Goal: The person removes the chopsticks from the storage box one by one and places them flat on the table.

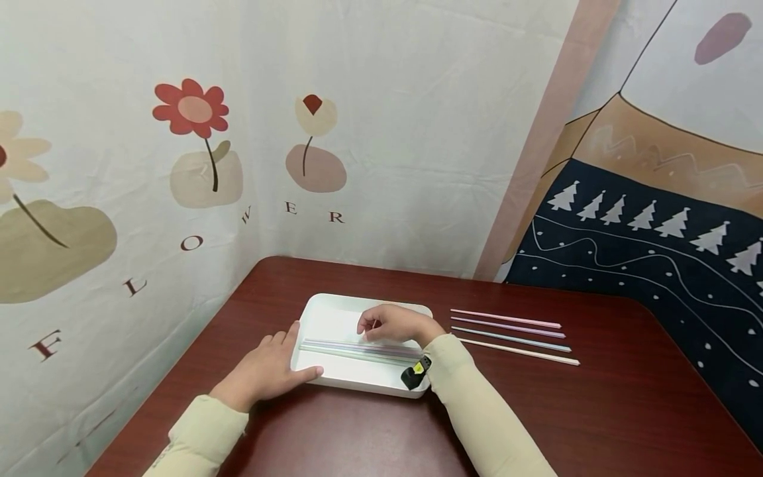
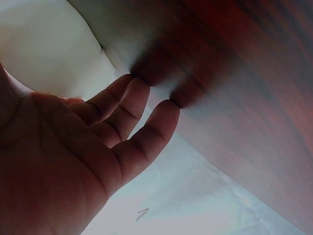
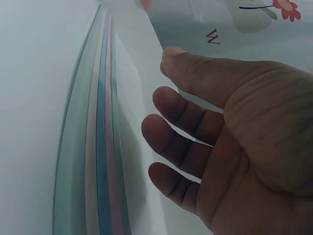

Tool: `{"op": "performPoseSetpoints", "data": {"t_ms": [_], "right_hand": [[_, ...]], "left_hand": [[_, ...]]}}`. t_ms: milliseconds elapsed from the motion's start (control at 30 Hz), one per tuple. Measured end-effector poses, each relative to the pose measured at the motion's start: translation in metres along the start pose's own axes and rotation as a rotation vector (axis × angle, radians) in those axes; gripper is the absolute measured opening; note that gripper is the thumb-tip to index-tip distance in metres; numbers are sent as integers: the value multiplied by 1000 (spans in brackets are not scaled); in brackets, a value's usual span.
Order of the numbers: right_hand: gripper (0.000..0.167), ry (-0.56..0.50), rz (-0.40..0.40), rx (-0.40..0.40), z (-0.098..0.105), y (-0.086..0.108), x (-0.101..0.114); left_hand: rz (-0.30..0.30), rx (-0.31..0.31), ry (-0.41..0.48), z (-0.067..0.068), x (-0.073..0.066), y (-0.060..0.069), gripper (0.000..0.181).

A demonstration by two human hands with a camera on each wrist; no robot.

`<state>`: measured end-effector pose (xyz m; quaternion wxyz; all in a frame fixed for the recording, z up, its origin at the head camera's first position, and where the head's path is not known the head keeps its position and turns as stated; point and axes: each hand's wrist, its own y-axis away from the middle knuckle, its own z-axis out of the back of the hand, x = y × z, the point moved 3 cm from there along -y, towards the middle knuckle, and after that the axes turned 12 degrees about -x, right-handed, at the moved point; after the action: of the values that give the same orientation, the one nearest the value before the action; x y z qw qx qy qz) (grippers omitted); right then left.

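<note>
A white tray (image 1: 340, 317) lies on the table, with several long, thin pastel strips (image 1: 352, 351) side by side across it. In the right wrist view these strips (image 3: 101, 147) are green, beige, blue and pink. My left hand (image 1: 268, 368) rests against the tray's left end, thumb over the near corner, fingers along the outer side. Its fingertips (image 2: 166, 115) touch the table in the left wrist view. Above the tray, just beyond the strips, hovers my right hand (image 1: 396, 323). Its fingers (image 3: 173, 142) are loosely bent, and nothing shows between them and the thumb.
To the right of the tray, several thin strips (image 1: 512, 338) in pink, purple, blue and cream lie spaced apart on the dark red wooden table (image 1: 596, 411). Behind the table hangs a printed cloth (image 1: 405, 165). A small black device (image 1: 416, 373) sits at my right wrist.
</note>
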<state>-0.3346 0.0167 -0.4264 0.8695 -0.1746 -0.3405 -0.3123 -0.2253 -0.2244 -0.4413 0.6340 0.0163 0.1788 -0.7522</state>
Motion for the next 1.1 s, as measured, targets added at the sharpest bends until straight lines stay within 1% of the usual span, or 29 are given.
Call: {"op": "performPoseSetpoints", "data": {"t_ms": [200,333,733,900,1100], "right_hand": [[7,48,-10,27,-2,-2,0],[10,83,-29,43,-6,-3,-4],[16,112,-38,67,-14,-5,-9],[16,120,-32,62,-15,-5,-9],[15,107,-51,53,-15,-5,-9]], "left_hand": [[12,12,1,0,-1,0,119],[8,10,-1,0,-1,0,118],[3,10,-2,-1,-1,0,118],[5,7,-5,-2,1,-1,119],[6,-1,-6,-3,1,-1,118]]}}
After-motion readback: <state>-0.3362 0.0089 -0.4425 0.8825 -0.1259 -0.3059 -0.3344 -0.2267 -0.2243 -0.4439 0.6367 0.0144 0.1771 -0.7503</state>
